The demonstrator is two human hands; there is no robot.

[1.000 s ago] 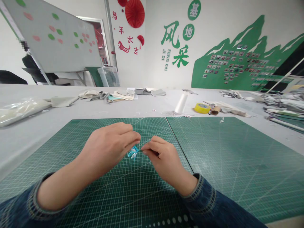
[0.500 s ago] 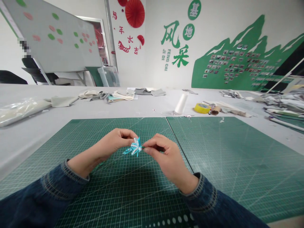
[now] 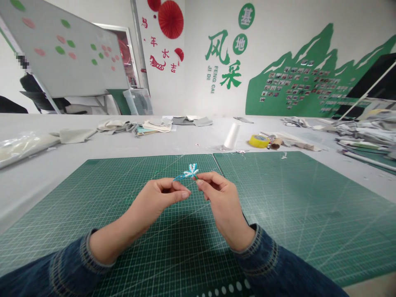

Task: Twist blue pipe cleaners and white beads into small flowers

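A small light-blue flower (image 3: pixel 192 169) with white beaded petals stands over the cutting mat (image 3: pixel 136 169). My right hand (image 3: pixel 221 198) pinches its short green stem between thumb and index finger. Just left of the blossom, my left hand (image 3: pixel 163 196) has its thumb and fingertips drawn together. Whatever may be between them is hidden. One slim blue petal reaches left to the upper side of the left index finger; whether it touches is unclear.
A second green mat (image 3: pixel 309 198) adjoins on the right. Behind the mats are a white thread cone (image 3: pixel 232 136), yellow tape roll (image 3: pixel 259 141) and cardboard tube (image 3: pixel 276 143). Cloth pieces (image 3: pixel 157 125) lie along the back, with a plastic-wrapped bundle (image 3: pixel 27 146) at left.
The flower has risen and moved slightly right, its petals now pointing upward. My left fingers have come off the upper petals and sit lower; my right hand keeps its pinch on the stem.
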